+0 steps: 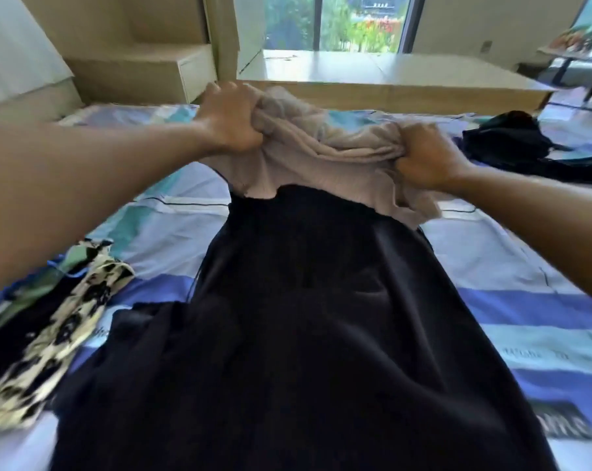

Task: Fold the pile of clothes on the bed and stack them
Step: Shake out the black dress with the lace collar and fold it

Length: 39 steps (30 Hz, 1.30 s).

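Both hands, left (231, 122) and right (427, 158), are bunching the beige top (321, 147) of a floppy black dress (304, 317) that's draping over the bed (491, 266), so you're probably better gripping the shoulders.

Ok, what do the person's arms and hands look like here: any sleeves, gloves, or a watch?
The left arm and right arm are bare, with no sleeves in view. The left hand and right hand wear no gloves. No watch or bracelet shows at either wrist.
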### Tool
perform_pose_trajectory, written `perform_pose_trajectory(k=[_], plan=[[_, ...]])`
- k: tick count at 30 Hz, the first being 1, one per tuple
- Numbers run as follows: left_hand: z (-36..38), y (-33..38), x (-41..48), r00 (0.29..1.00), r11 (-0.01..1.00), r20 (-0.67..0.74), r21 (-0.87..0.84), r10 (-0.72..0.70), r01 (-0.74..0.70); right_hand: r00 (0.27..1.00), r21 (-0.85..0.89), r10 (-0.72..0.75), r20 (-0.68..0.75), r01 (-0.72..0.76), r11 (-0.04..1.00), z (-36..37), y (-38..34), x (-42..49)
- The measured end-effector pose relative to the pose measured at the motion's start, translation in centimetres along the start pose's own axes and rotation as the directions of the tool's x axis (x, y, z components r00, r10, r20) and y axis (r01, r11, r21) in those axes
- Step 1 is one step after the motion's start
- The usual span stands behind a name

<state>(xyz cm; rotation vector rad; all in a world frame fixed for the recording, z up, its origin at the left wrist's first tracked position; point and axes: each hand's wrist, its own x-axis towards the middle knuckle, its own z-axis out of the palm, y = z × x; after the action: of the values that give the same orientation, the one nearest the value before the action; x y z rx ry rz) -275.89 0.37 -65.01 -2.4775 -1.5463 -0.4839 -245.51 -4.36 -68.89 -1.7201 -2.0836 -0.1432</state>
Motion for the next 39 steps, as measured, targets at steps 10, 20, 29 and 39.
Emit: perform_pose_trajectory(k=[10, 20, 29, 39], plan=[[4.2, 3.1, -24.1, 0.863, 0.913, 0.298, -0.131, 0.408, -0.387, 0.904, 0.31, -0.196, 0.381, 0.075, 0.948, 1.7, -2.6, -21.0], [-4.0, 5.2, -27.5, 0.54, 0.93, 0.758, -0.303, 0.366, -0.206, 0.391, 0.464, -0.294, 0.872, -0.472, 0.75, -4.4, -0.6, -26.2], [-1.1, 4.2, -21.0, 0.897, 0.871, 0.438, -0.418, -0.055, 0.258, 0.726, 0.437, 0.497, 0.475, -0.685, 0.583, 0.9, 2.9, -22.1], [10.5, -0.3, -14.2, 0.426, 0.511, 0.82, -0.195, -0.383, 0.837, 0.581, 0.485, 0.594, 0.557, -0.808, 0.335, 6.9, 2.3, -14.5]])
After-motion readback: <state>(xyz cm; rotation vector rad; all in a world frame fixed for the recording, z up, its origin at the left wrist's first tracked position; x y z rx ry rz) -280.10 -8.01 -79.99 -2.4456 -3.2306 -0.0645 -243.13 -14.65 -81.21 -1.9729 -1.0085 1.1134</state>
